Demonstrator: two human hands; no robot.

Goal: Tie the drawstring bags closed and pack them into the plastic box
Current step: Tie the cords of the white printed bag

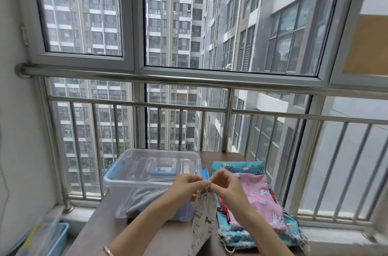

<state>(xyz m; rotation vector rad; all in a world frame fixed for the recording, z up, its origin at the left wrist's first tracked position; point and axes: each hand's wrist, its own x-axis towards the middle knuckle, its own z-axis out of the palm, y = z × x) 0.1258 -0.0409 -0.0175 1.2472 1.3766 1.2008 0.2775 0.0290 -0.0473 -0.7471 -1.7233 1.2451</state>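
Observation:
A white drawstring bag (203,220) with small animal prints hangs upright over the table, its mouth gathered at the top. My left hand (188,186) and my right hand (227,184) meet above it, and both pinch its drawstring at the gathered neck. Left of the hands stands the clear plastic box (147,182) with blue latches; its lid is on and grey cloth shows through the wall. On the right lies a pile of flat bags, a pink one (260,195) on top of teal ones (237,166).
The brown table (100,228) stands against a steel railing (189,106) and a large window. A blue bin (42,239) sits on the floor at lower left. A white wall closes the left side.

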